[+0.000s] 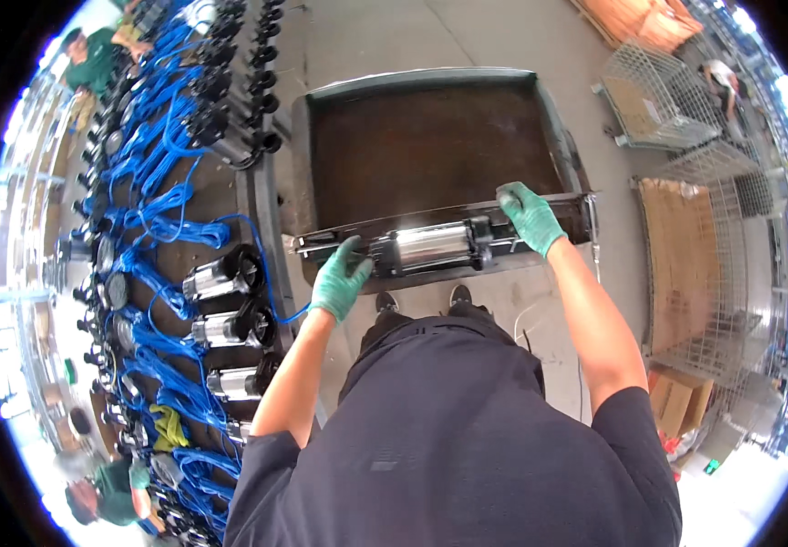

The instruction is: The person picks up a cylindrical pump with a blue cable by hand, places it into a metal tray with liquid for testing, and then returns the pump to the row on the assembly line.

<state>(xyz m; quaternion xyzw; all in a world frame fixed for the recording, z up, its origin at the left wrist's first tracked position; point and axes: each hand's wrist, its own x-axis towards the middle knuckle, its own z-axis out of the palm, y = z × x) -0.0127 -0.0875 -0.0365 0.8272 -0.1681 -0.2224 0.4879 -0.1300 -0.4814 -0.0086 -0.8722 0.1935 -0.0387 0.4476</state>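
Observation:
A silver pump [432,246] with black ends lies sideways in a metal holder [569,221] along the near side of a tank [417,80]. My left hand [339,281], in a green glove, is beside the pump's left end. Its thumb and fingers are apart, and whether they touch the pump I cannot tell. My right hand [532,217], gloved alike, is over the holder's bar right of the pump. Its fingers are curled together, hiding whatever is in them. A blue cable [277,308] runs from the left bench toward my left wrist.
Several similar pumps [222,328] and coiled blue cables [152,273] crowd the bench at left. A yellow cloth [169,427] lies among them. Wire cages [663,100] and a cardboard box [679,401] stand at right. Two people in green shirts [93,64] are beyond the bench.

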